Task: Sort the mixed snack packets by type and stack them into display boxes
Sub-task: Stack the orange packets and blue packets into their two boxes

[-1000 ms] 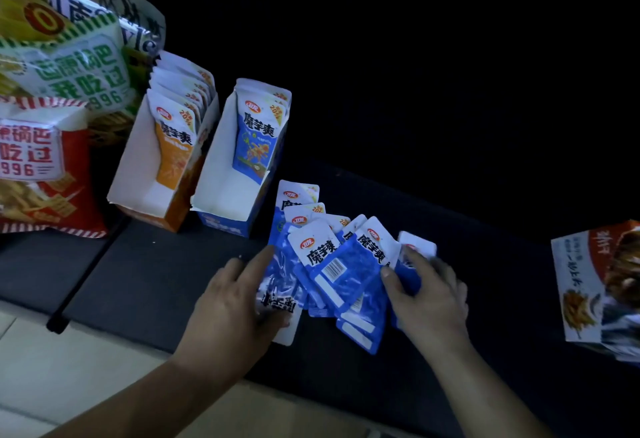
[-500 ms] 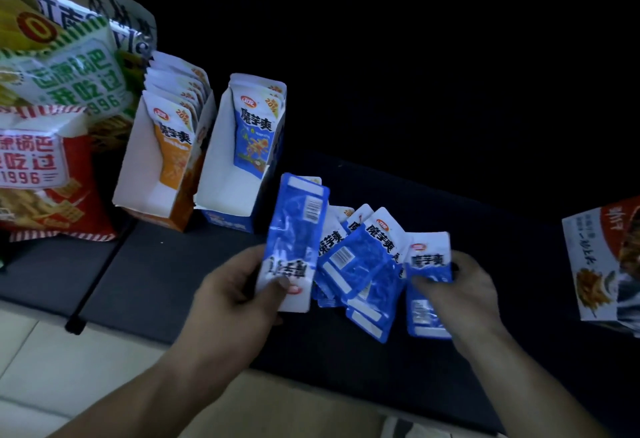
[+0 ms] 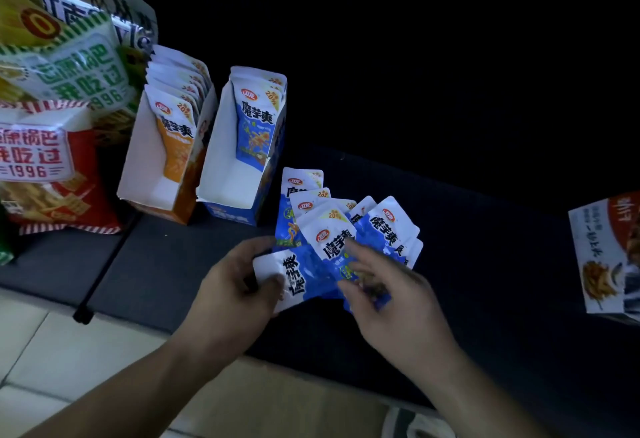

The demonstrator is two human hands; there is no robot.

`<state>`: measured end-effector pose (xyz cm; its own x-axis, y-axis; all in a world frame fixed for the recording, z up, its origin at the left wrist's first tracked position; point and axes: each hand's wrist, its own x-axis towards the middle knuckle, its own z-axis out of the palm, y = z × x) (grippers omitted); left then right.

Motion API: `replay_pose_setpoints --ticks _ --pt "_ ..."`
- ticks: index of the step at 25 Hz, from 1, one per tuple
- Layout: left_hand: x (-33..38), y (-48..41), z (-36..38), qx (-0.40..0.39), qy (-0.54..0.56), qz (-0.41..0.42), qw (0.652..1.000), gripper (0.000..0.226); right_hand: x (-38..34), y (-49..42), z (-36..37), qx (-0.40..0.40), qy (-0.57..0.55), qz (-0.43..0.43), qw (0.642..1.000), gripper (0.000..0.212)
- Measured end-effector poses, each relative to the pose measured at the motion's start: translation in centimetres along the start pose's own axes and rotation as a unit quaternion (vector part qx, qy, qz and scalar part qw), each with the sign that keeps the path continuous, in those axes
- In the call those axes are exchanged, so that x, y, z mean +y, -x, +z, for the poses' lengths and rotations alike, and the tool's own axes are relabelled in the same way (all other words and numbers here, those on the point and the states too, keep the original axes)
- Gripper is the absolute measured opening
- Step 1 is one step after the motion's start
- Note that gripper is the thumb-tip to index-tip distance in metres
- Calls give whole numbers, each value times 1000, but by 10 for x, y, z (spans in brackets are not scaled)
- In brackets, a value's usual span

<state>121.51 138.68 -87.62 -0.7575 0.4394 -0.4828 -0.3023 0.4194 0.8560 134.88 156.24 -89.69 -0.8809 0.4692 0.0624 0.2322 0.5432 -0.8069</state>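
Fingers of the left hand [image 3: 239, 290] are pinching a blue packet [image 3: 298, 274], turned sideways, thumb lying on its white end. At three o'clock of it, the right hand [image 3: 391, 293] is pinching another blue packet, fingers curled and partly blurred. Loose blue packets [image 3: 384, 229] are fanning over the dark surface [image 3: 145, 264] at twelve o'clock of both hands. At eleven o'clock, the blue display box [image 3: 235, 174] is holding upright blue packets, with the orange display box [image 3: 156, 167] just beside it at nine o'clock, holding orange packets [image 3: 176, 136]. Large snack bags [image 3: 48, 146] are leaning further toward nine o'clock
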Motion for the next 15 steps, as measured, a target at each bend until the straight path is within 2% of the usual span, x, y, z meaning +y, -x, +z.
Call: replay_pose_setpoints --ticks 2,5,8,11,13,15 --pt "-3 -3 -3 24 33 -12 999 41 16 0 -5 22 41 14 999 58" --pt "2 -1 0 8 73 -22 997 53 23 -1 -11 26 121 74 990 67" --pt "14 -1 -5 27 68 52 996 55 17 -3 -9 18 148 100 984 65" --pt "23 -5 -18 46 3 140 989 36 15 -9 -8 20 142 107 984 59" --pt "25 -7 -21 -4 -29 167 986 33 11 -11 -7 31 93 118 988 50" --pt "24 -10 -28 -105 -60 147 982 53 6 -13 -6 42 32 127 990 43"
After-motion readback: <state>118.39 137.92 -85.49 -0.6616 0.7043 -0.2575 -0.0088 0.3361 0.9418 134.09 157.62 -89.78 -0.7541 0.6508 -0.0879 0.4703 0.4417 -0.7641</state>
